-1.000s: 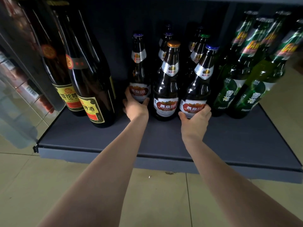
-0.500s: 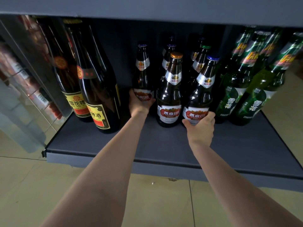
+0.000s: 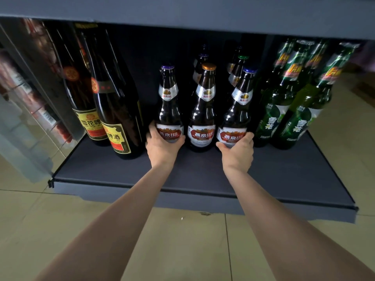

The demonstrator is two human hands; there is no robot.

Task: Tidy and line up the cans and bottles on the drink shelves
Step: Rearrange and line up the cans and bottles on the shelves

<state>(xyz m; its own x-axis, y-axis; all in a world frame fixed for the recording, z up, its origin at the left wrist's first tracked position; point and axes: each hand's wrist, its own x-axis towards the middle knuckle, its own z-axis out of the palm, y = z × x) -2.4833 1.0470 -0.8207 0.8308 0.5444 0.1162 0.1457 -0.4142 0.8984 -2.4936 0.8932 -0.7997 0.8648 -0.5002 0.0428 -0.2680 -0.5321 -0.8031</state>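
Our left hand [image 3: 162,146] curls round the bottle [image 3: 169,110] left of the gold-capped bottle [image 3: 203,110]; right hand [image 3: 238,150] grips the blue-capped bottle [image 3: 238,112] to its right

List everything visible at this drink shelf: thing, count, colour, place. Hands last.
Yanjing U8 bottles: three in the front row, brown glass, shelf centre; more behind, count unclear.
Tall beer bottles: two, dark with yellow-red labels, shelf left.
Green beer bottles: at least four, green, shelf right, blurred.
Shelf: one, dark grey, bare front strip.
Upper shelf: one, grey, above.
Floor tiles: beige, below.
Left hand: grips the left front U8 bottle.
Right hand: grips the right front U8 bottle.
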